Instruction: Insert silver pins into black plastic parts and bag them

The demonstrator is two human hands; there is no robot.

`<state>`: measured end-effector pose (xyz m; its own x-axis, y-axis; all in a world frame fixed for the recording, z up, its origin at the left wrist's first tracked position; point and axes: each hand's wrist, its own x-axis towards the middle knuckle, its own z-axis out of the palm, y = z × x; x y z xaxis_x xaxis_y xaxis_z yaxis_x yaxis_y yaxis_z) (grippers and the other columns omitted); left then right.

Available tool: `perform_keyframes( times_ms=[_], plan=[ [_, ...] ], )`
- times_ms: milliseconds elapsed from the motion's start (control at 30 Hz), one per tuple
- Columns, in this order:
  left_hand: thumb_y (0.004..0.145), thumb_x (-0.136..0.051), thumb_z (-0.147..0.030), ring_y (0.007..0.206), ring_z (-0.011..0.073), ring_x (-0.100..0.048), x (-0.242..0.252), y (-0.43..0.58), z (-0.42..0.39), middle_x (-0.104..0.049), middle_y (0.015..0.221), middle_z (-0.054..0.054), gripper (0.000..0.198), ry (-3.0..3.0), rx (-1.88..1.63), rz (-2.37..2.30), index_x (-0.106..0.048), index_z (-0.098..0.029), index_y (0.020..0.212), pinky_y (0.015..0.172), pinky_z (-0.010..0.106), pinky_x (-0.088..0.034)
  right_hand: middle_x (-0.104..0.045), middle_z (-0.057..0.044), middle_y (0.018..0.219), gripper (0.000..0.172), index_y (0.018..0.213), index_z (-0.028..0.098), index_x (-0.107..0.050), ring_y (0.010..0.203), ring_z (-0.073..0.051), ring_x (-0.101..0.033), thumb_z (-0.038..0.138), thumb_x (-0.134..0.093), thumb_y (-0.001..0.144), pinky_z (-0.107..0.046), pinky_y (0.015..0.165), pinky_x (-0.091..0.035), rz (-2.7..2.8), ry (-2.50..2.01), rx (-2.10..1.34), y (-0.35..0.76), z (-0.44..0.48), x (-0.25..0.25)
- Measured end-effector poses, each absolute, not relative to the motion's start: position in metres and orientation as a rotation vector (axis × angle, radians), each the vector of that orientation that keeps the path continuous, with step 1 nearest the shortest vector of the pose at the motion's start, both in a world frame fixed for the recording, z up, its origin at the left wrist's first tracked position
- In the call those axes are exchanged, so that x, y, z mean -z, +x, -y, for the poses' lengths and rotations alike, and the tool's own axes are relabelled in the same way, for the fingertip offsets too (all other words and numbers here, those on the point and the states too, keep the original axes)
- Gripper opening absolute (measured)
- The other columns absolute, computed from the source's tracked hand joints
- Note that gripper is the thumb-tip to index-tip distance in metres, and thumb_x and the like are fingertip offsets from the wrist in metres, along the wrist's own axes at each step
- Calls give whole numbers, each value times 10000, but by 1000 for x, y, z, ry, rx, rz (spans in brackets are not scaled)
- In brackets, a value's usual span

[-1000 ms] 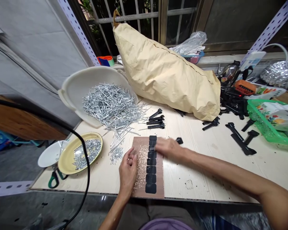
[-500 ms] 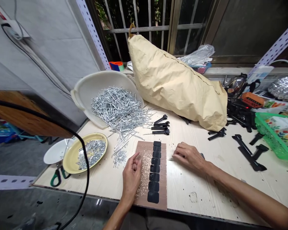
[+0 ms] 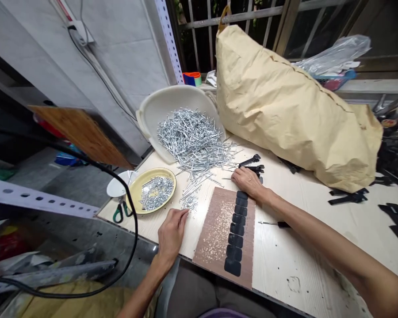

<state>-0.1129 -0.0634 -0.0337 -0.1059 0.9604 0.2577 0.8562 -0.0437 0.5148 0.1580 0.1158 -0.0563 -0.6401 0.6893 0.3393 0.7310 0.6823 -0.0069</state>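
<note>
My left hand (image 3: 171,234) is beside a small heap of loose metal washers (image 3: 189,202) on the table, its thumb and fingertips pinched together. Whatever is in that pinch is too small to make out. My right hand (image 3: 247,182) reaches over the far end of a brown board (image 3: 215,229), fingers curled down at a group of black plastic parts (image 3: 252,168); its grip is partly hidden. A row of black rounded pads (image 3: 238,229) runs along the board, with pale crumbs scattered beside it. A thin screwdriver-like tool (image 3: 268,223) lies under my right forearm.
A tipped white basin (image 3: 177,99) spills metal pins (image 3: 192,137) onto the table. Left of my hands are a yellow dish (image 3: 139,194) of washers and green-handled scissors (image 3: 118,213). A large paper sack (image 3: 285,101) lies behind. A black cable (image 3: 132,221) loops at left.
The view has swung left. My right hand has moved from the thin tool to the black plastic parts, leaving the tool on the table. My left hand has shifted from the board to the washers.
</note>
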Motion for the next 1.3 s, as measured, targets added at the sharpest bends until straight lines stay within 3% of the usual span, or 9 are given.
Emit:
perform_keyframes(
  times_ms=[200,333,533,800,900,1033,1167,1300],
  plan=[
    [885,-469,-335,748,152,-585,35,-105,61,-605,841,38,229,2188,-584,-2020,-670,-227,908,582,233,-404,-559,-82,992,251,1036,152,-575,843,-153,-536,243,-353,962,-267,723,-446,2356,-1067,-41,170,-88,30],
    [900,-438,-298,802,172,-580,35,-105,62,-591,839,54,241,2239,-559,-1947,-661,-208,918,609,243,-418,-579,-84,1028,246,1102,165,-577,940,-175,-560,223,-401,941,-314,813,-481,2201,-998,-207,167,-55,8],
    [917,-393,-260,871,176,-571,40,-114,72,-570,931,69,251,2217,-605,-1772,-620,-201,1007,744,281,-461,-617,-78,963,282,1128,185,-601,868,-179,-590,181,-416,916,-334,753,-519,2116,-1002,-405,147,-11,4],
    [911,-380,-202,860,170,-540,42,-116,80,-570,913,55,285,2364,-448,-1786,-568,-238,1122,711,257,-440,-617,-71,914,261,1088,183,-623,819,-167,-594,164,-437,906,-313,709,-527,2189,-950,-463,128,21,9],
    [894,-392,-182,822,161,-536,41,-117,80,-571,883,38,264,2332,-437,-1755,-601,-246,1042,689,246,-434,-615,-69,910,259,1082,185,-623,826,-169,-597,162,-437,904,-317,728,-527,2198,-957,-474,123,30,10],
    [872,-461,-264,808,170,-572,38,-115,76,-601,861,47,197,1987,-787,-1689,-651,-218,897,692,263,-450,-618,-63,919,246,1078,198,-618,824,-170,-600,173,-447,903,-312,727,-524,2184,-970,-522,117,40,12],
    [769,-622,-400,532,95,-520,25,-99,72,-600,721,27,273,1053,-1093,-1482,-643,-141,851,445,196,-390,-625,-52,903,205,1035,211,-628,800,-163,-603,215,-464,910,-293,720,-515,2196,-979,-545,107,46,11],
    [671,-744,-327,524,52,-522,13,-78,71,-606,701,12,289,506,-1147,-1130,-627,-114,827,454,151,-425,-628,-48,876,197,1014,210,-630,775,-158,-601,250,-463,918,-274,703,-498,2203,-1021,-493,100,48,8]
  ],
)
